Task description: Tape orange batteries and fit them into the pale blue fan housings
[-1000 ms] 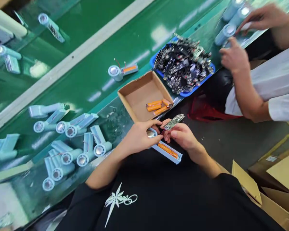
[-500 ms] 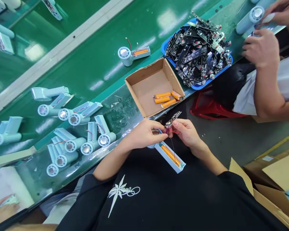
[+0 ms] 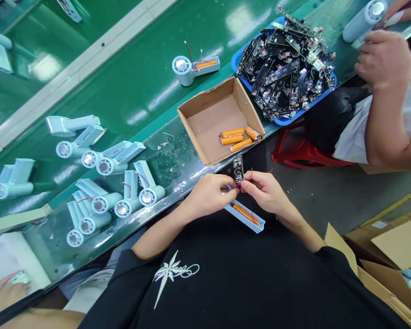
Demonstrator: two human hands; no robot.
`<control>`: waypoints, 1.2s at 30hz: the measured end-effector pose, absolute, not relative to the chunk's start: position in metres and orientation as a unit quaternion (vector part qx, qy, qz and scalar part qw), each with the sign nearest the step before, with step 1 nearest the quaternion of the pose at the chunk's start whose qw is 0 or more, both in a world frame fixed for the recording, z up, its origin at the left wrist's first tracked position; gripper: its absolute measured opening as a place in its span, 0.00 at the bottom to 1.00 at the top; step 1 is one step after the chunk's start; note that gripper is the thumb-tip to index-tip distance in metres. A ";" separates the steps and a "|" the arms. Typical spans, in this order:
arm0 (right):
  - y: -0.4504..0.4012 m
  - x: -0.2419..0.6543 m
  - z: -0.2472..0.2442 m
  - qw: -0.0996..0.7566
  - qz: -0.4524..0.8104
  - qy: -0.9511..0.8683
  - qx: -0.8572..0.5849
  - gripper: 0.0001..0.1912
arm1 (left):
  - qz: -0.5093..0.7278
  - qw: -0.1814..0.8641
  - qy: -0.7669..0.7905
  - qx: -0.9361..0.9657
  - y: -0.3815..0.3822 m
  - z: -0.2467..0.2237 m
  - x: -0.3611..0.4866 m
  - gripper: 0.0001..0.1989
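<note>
Pale-blue plastic round-headed housing (image 3: 245, 217), head wrapped in the bare left hand (image 3: 210, 194), trough handle angling out below the grip, orange cylindrical cell (image 3: 245, 213) inside. Got a flat black circuit board (image 3: 238, 168) pinched by its near end in the bare right hand (image 3: 265, 191), sticking out ahead of both sets of fingertips. Looks like wiring up the board, imo. Calls for steady fingertips and the thin red wire (image 3: 251, 172) kept clear.

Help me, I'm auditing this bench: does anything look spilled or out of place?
Mildly: circuit boards are heaped in the blue tray, some jutting past its rim, so it looks overfilled. A few pale specks dot the floor.
</note>
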State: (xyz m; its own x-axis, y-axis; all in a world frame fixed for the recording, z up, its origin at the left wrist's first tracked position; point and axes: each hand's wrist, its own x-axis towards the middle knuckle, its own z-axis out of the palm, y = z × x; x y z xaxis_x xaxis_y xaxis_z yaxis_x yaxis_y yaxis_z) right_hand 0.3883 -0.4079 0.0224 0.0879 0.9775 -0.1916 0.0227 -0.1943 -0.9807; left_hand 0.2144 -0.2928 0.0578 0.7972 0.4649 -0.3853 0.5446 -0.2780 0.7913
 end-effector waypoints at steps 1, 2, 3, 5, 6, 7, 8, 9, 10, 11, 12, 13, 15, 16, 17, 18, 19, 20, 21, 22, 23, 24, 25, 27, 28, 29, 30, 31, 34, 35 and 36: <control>-0.409 0.388 0.023 0.461 0.532 -0.426 -0.568 0.15 | -0.036 0.524 0.329 0.785 -0.297 0.056 0.213 0.07; -0.411 0.389 0.023 0.459 0.546 -0.419 -0.562 0.16 | -0.029 0.538 0.343 0.770 -0.301 0.054 0.211 0.08; -0.413 0.389 0.023 0.453 0.555 -0.421 -0.557 0.16 | -0.018 0.551 0.358 0.754 -0.306 0.051 0.208 0.12; -0.416 0.389 0.025 0.432 0.554 -0.449 -0.553 0.17 | 0.009 0.569 0.374 0.732 -0.316 0.043 0.202 0.24; -0.418 0.389 0.025 0.417 0.548 -0.471 -0.551 0.18 | 0.015 0.570 0.372 0.732 -0.322 0.040 0.199 0.29; -0.420 0.388 0.026 0.401 0.541 -0.494 -0.550 0.19 | 0.011 0.565 0.362 0.741 -0.328 0.036 0.196 0.31; -0.422 0.387 0.026 0.386 0.533 -0.513 -0.550 0.19 | 0.003 0.553 0.346 0.758 -0.333 0.034 0.193 0.31; -0.424 0.384 0.026 0.371 0.529 -0.528 -0.552 0.20 | -0.006 0.538 0.326 0.777 -0.338 0.031 0.190 0.28; -0.427 0.382 0.025 0.356 0.529 -0.536 -0.553 0.21 | -0.014 0.522 0.306 0.796 -0.342 0.030 0.188 0.25; -0.429 0.379 0.024 0.344 0.533 -0.539 -0.554 0.21 | -0.023 0.507 0.288 0.812 -0.345 0.029 0.187 0.22; -0.432 0.376 0.021 0.336 0.541 -0.536 -0.555 0.21 | -0.030 0.495 0.273 0.824 -0.348 0.028 0.185 0.20; -0.435 0.372 0.019 0.329 0.551 -0.531 -0.554 0.21 | -0.038 0.482 0.262 0.835 -0.349 0.028 0.184 0.18; -0.440 0.367 0.011 0.323 0.560 -0.523 -0.555 0.22 | -0.062 0.454 0.248 0.853 -0.348 0.029 0.183 0.14; -0.442 0.364 0.008 0.325 0.554 -0.523 -0.561 0.22 | -0.074 0.440 0.243 0.862 -0.347 0.030 0.182 0.13; -0.445 0.362 0.004 0.328 0.542 -0.523 -0.570 0.23 | -0.081 0.428 0.237 0.868 -0.345 0.031 0.182 0.13; -0.447 0.360 0.001 0.333 0.529 -0.524 -0.579 0.24 | -0.084 0.421 0.231 0.873 -0.343 0.032 0.181 0.13; -0.448 0.358 -0.001 0.340 0.515 -0.524 -0.588 0.24 | -0.085 0.420 0.225 0.875 -0.342 0.032 0.180 0.14; -0.450 0.357 -0.002 0.348 0.503 -0.523 -0.593 0.25 | -0.084 0.423 0.220 0.875 -0.340 0.032 0.180 0.14; -0.451 0.355 -0.003 0.356 0.495 -0.524 -0.595 0.24 | -0.084 0.429 0.218 0.872 -0.340 0.032 0.179 0.14; -0.452 0.354 -0.003 0.363 0.490 -0.524 -0.595 0.24 | -0.084 0.436 0.220 0.869 -0.340 0.031 0.178 0.14; -0.452 0.353 -0.003 0.370 0.486 -0.525 -0.593 0.24 | -0.086 0.441 0.224 0.865 -0.340 0.030 0.177 0.13; -0.453 0.352 -0.002 0.375 0.484 -0.525 -0.591 0.25 | -0.087 0.445 0.228 0.862 -0.341 0.028 0.176 0.13; -0.453 0.352 -0.002 0.381 0.481 -0.525 -0.590 0.25 | -0.090 0.448 0.231 0.859 -0.342 0.027 0.175 0.14; -0.455 0.353 -0.003 0.394 0.481 -0.519 -0.587 0.26 | -0.098 0.455 0.230 0.855 -0.343 0.024 0.173 0.15; -0.455 0.353 -0.003 0.399 0.483 -0.516 -0.584 0.26 | -0.102 0.459 0.226 0.853 -0.343 0.024 0.172 0.16; -0.456 0.354 -0.003 0.402 0.488 -0.515 -0.579 0.26 | -0.105 0.461 0.222 0.852 -0.343 0.023 0.172 0.17; -0.456 0.354 -0.003 0.405 0.492 -0.514 -0.574 0.26 | -0.106 0.462 0.220 0.852 -0.343 0.023 0.172 0.18; -0.455 0.353 -0.003 0.405 0.497 -0.514 -0.570 0.25 | -0.108 0.462 0.219 0.853 -0.342 0.024 0.172 0.19; -0.447 0.351 -0.001 0.408 0.508 -0.509 -0.562 0.26 | -0.119 0.446 0.210 0.862 -0.342 0.025 0.174 0.19; -0.444 0.351 0.001 0.411 0.510 -0.505 -0.563 0.26 | -0.125 0.437 0.208 0.866 -0.343 0.025 0.174 0.19; -0.443 0.354 0.001 0.411 0.513 -0.501 -0.562 0.27 | -0.131 0.428 0.205 0.870 -0.343 0.025 0.175 0.19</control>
